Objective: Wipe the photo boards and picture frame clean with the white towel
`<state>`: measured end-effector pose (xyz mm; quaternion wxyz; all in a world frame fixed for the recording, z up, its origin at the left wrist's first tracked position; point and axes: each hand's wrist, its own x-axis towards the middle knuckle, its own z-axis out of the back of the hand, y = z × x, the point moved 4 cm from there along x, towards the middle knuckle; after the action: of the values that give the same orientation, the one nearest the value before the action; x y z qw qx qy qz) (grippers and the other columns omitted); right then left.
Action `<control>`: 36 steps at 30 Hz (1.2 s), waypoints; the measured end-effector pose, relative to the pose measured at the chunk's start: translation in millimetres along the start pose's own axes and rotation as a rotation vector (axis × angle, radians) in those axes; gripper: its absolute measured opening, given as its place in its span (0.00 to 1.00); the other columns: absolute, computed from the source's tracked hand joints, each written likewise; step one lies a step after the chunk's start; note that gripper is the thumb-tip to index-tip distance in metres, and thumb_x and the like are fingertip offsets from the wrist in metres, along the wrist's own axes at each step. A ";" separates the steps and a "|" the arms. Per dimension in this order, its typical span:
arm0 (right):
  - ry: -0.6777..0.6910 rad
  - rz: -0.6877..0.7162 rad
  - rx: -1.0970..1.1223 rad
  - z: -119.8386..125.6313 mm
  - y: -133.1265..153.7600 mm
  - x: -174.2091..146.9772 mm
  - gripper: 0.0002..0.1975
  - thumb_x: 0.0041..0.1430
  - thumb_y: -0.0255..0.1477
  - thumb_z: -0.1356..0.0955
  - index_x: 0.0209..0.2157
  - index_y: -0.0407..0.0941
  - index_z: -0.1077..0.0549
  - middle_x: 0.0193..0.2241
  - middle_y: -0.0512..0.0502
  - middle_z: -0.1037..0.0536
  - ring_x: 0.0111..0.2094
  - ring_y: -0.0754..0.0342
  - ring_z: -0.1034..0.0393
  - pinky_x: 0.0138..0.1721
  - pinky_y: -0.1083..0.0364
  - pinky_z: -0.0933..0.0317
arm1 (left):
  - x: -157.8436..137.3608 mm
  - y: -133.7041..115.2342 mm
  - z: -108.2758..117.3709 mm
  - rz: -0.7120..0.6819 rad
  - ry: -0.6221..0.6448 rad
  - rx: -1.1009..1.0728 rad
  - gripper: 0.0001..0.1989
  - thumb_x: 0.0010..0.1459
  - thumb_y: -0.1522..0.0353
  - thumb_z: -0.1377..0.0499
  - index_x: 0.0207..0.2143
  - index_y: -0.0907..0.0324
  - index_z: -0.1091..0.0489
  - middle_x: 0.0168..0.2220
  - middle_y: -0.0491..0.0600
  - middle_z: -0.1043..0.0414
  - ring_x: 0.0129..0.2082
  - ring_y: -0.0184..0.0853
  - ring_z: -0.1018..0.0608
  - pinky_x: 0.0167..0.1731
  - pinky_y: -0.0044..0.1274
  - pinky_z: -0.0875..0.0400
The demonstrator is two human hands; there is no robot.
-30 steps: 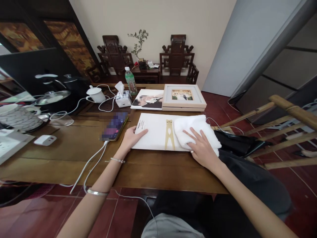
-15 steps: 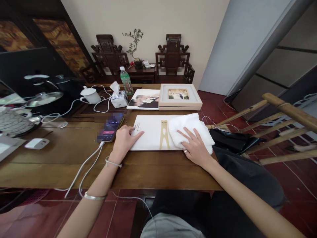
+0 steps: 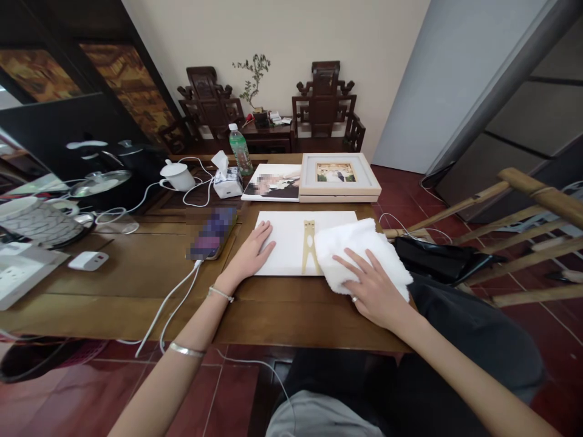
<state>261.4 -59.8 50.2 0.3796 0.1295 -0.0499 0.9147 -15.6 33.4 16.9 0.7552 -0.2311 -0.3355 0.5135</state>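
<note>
A white rectangular panel (image 3: 285,243) lies flat on the wooden table, a beige A-shaped strip (image 3: 309,246) with small dots at its top across its middle. My left hand (image 3: 251,250) rests palm down over the panel's left end, fingers stretched out and thumb apart. On the right, a fluffy white cloth (image 3: 348,233) covers part of the panel and hangs over its front edge. Flat on top of this cloth lies my right hand (image 3: 371,291), its fingers spread and a ring on one of them. The panel's right end is mostly hidden.
Behind the panel are a framed picture (image 3: 339,176), a photo print (image 3: 273,182), a tissue box (image 3: 228,182) and a green bottle (image 3: 240,150). Left of my hand lies a phone (image 3: 214,233) with a charging cable (image 3: 175,291). A bamboo chair (image 3: 542,200) stands at the right.
My left hand has gone from the panel's left edge to lying flatter on it, covering the small print there. My right hand and the cloth have slid right and toward me.
</note>
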 end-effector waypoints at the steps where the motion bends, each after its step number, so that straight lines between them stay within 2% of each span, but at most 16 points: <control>1: 0.013 0.002 0.014 0.7 -3.0 2.5 0.17 0.45 0.16 0.37 0.36 0.44 0.24 0.60 0.39 0.38 0.62 0.34 0.50 0.58 0.30 0.55 | 0.0 0.6 0.0 -0.004 0.007 0.010 0.27 0.59 0.60 0.47 0.58 0.63 0.39 0.64 0.58 0.48 0.66 0.42 0.49 0.63 0.35 0.59; 6: 0.055 -0.022 0.059 -3.5 -36.2 34.0 0.20 0.47 0.16 0.39 0.41 0.41 0.26 0.56 0.34 0.33 0.62 0.39 0.48 0.58 0.32 0.54 | 0.2 2.2 0.2 -0.001 0.009 0.006 0.28 0.59 0.59 0.46 0.59 0.62 0.39 0.64 0.57 0.48 0.66 0.41 0.49 0.63 0.35 0.59; 9: 0.056 -0.044 0.059 -8.1 -60.0 61.2 0.21 0.51 0.18 0.40 0.47 0.39 0.29 0.52 0.31 0.30 0.59 0.41 0.44 0.57 0.36 0.50 | -0.1 2.1 0.2 -0.004 0.006 0.017 0.27 0.59 0.59 0.47 0.59 0.62 0.39 0.64 0.57 0.48 0.66 0.41 0.48 0.63 0.36 0.58; 13: 0.099 -0.038 0.055 -9.8 -86.3 97.1 0.23 0.52 0.18 0.42 0.50 0.40 0.31 0.46 0.35 0.26 0.48 0.42 0.33 0.47 0.44 0.41 | -0.4 1.6 0.5 -0.025 0.022 0.113 0.28 0.61 0.58 0.50 0.60 0.63 0.41 0.64 0.57 0.48 0.65 0.41 0.48 0.63 0.36 0.56; 18: 0.140 -0.084 0.106 -7.4 -105.4 120.9 0.21 0.52 0.19 0.42 0.47 0.42 0.31 0.40 0.38 0.24 0.40 0.43 0.31 0.39 0.50 0.40 | 1.8 1.6 1.1 -0.039 0.044 0.238 0.29 0.62 0.57 0.52 0.60 0.65 0.42 0.64 0.58 0.48 0.65 0.41 0.47 0.63 0.35 0.52; 21: 0.118 -0.114 0.086 -8.6 -103.1 112.3 0.21 0.53 0.20 0.43 0.48 0.41 0.31 0.39 0.36 0.25 0.41 0.43 0.32 0.39 0.49 0.39 | 4.0 1.6 1.1 -0.042 0.024 0.249 0.28 0.62 0.57 0.52 0.59 0.65 0.41 0.63 0.58 0.46 0.65 0.40 0.45 0.62 0.35 0.51; 24: 0.091 -0.091 0.058 -10.0 -86.4 86.1 0.21 0.53 0.20 0.41 0.49 0.39 0.31 0.44 0.33 0.27 0.47 0.41 0.34 0.45 0.44 0.39 | 5.3 1.5 0.5 -0.041 -0.002 0.243 0.28 0.62 0.57 0.52 0.58 0.67 0.39 0.62 0.59 0.44 0.64 0.40 0.44 0.62 0.34 0.50; 28: 0.067 0.010 0.052 -3.9 -42.8 36.6 0.19 0.49 0.17 0.40 0.43 0.39 0.28 0.54 0.29 0.33 0.58 0.39 0.43 0.57 0.36 0.50 | 5.6 1.6 -0.9 -0.036 -0.014 0.240 0.28 0.62 0.58 0.52 0.58 0.69 0.38 0.62 0.61 0.44 0.64 0.41 0.43 0.62 0.34 0.49; 32: 0.081 0.086 0.076 8.3 1.8 -4.0 0.18 0.45 0.14 0.40 0.37 0.40 0.26 0.57 0.31 0.35 0.62 0.36 0.51 0.57 0.31 0.53 | 5.7 2.2 -1.4 -0.032 -0.016 0.240 0.28 0.62 0.57 0.52 0.57 0.66 0.38 0.62 0.59 0.44 0.64 0.43 0.43 0.62 0.36 0.49; 36: 0.095 0.098 0.106 14.6 15.5 -15.4 0.17 0.45 0.14 0.39 0.34 0.42 0.26 0.58 0.34 0.35 0.62 0.38 0.50 0.57 0.32 0.52 | 5.4 1.8 -0.7 -0.038 -0.015 0.238 0.28 0.62 0.57 0.52 0.57 0.67 0.38 0.62 0.60 0.44 0.64 0.43 0.43 0.62 0.36 0.49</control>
<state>263.8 -83.9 60.1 0.3287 0.1034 0.0105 0.9387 -14.9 39.1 16.7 0.7844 -0.1295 -0.2824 0.5369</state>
